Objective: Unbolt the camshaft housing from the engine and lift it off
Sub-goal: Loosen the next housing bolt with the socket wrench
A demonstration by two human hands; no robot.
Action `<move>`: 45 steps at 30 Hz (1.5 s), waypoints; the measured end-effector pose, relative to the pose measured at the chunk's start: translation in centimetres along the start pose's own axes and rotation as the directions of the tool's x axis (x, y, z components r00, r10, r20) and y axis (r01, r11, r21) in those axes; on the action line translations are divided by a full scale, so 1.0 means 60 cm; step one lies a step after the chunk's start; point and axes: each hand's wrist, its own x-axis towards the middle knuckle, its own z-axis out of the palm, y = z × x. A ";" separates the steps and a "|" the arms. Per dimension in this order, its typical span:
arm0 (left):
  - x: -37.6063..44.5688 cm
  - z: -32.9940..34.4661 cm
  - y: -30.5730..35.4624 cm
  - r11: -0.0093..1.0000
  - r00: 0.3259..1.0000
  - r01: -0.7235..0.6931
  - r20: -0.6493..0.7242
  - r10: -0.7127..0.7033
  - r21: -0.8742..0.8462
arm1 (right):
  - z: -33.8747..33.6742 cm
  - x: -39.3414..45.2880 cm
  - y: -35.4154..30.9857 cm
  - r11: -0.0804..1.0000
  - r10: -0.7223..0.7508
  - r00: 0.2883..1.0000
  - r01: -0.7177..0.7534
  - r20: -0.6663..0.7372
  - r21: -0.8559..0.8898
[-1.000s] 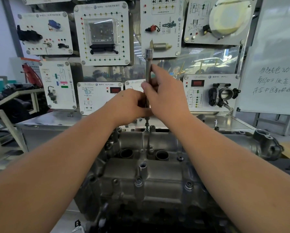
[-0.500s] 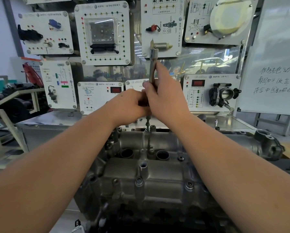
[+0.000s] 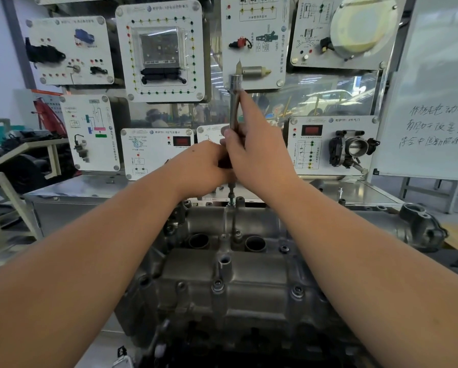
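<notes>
The housing, a grey cast-metal cover, sits on top of the engine in the lower centre of the frame, running from the middle down toward the bottom edge. Two round openings show near its far edge, and several bolts are seated in bosses along its near side. At its far edge, just above centre, a thin bit stands upright on a fastener there. The bit belongs to a driver whose metal shaft rises straight up through the centre of the frame.

The right hand is wrapped around the driver's shaft, index finger stretched up along it. The left hand is curled closed just left of it, touching the right hand, fingers around the lower part of the tool; the exact grip is hidden behind the knuckles. Both forearms reach in from the lower corners.

Behind the engine lies a steel table. Above it, white panels carrying car parts fill the upper frame, and a whiteboard with handwriting stands at the right edge.
</notes>
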 end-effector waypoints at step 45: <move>-0.005 0.001 0.014 0.999 0.999 -0.034 -0.017 0.035 0.033 | -0.001 0.002 0.000 0.999 -0.015 0.998 0.014 -0.055 -0.032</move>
